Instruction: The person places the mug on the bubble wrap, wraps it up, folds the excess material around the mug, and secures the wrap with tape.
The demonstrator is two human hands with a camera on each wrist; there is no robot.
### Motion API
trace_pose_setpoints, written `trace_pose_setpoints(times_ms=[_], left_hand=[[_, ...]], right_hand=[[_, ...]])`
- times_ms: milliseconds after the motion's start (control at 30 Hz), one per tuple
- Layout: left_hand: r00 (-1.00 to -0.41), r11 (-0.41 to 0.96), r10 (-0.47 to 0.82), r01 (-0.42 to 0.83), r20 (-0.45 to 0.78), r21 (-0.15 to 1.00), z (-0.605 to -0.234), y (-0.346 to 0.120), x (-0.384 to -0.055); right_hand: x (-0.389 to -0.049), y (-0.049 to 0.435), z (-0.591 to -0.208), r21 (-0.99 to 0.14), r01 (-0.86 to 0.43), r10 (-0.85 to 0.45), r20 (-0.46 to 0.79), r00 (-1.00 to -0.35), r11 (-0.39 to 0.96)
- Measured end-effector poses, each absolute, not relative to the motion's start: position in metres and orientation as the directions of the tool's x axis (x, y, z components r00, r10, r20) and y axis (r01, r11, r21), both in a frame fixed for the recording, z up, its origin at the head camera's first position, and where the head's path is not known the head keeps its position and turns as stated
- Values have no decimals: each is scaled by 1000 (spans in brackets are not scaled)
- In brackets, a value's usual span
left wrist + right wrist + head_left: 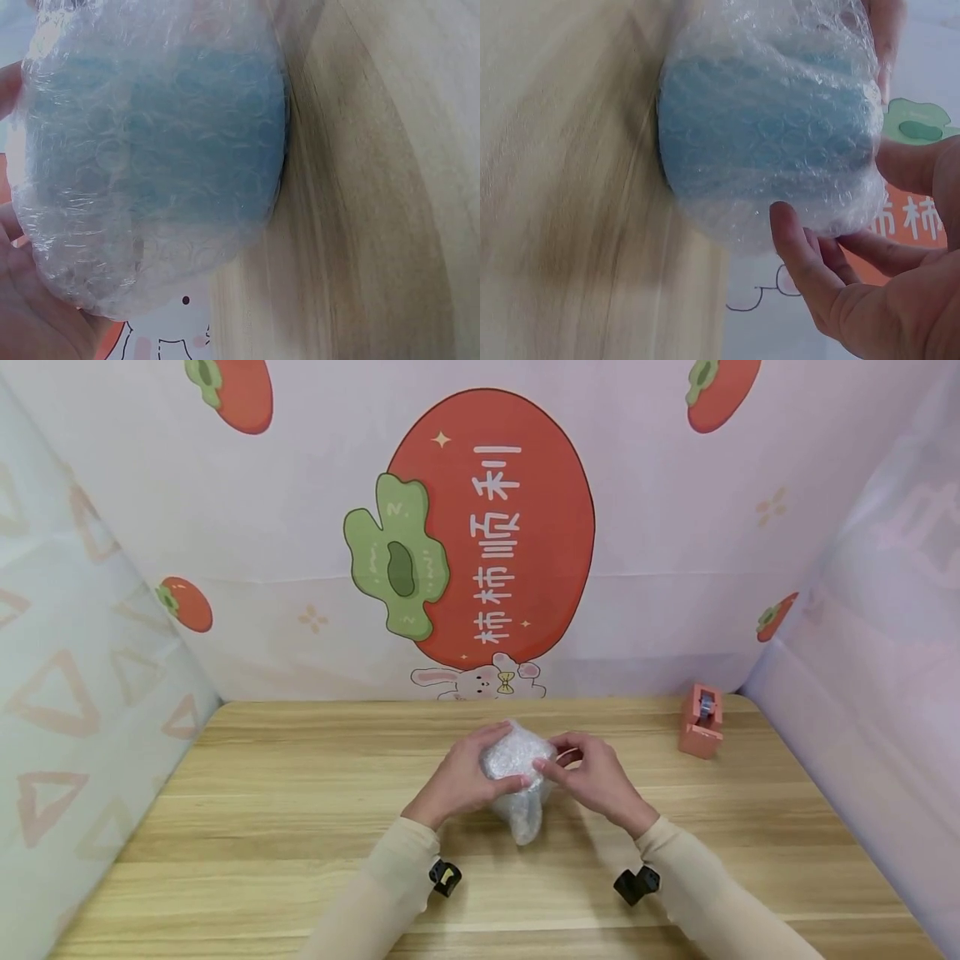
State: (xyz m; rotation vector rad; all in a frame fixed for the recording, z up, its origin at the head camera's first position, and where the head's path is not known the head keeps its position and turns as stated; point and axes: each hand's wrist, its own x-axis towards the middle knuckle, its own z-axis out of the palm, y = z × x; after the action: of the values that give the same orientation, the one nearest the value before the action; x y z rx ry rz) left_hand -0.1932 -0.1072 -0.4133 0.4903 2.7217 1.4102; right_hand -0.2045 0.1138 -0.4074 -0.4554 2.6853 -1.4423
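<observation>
A rounded light blue object wrapped in bubble wrap (517,753) stands on the wooden table in front of the person. The blue shows through the wrap (165,135) in the left wrist view; what the object is cannot be made out. A narrow wrapped part (527,818) sticks out toward the person. The left hand (463,777) holds the bundle's left side, thumb across its near upper edge. On the right upper edge, the right hand (600,779) pinches the wrap between thumb and fingers. Its fingertips (787,225) lie against the wrap's side in the right wrist view.
A pink tape dispenser (701,722) with a roll of clear tape stands at the back right of the wooden table (300,860). Behind the table hangs a backdrop (637,610) printed with persimmons and a rabbit. Both wrists wear small black cameras.
</observation>
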Motion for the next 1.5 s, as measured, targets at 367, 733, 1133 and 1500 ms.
trace_pose_setpoints(times_ms=[367, 733, 1133, 1500], left_hand=[[-962, 529, 260, 214, 83, 821, -415, -106, -189], [-963, 521, 257, 207, 79, 828, -416, -105, -190], [-961, 518, 263, 212, 82, 829, -416, -105, -190], [-960, 523, 266, 216, 83, 825, -416, -107, -190]], right_hand=[[-210, 132, -407, -777, -287, -359, 84, -930, 561], [-230, 192, -413, -699, -220, -227, 83, -970, 681], [-235, 240, -417, -629, -109, -87, 66, -994, 770], [-240, 271, -412, -593, -73, 29, 161, -986, 802]])
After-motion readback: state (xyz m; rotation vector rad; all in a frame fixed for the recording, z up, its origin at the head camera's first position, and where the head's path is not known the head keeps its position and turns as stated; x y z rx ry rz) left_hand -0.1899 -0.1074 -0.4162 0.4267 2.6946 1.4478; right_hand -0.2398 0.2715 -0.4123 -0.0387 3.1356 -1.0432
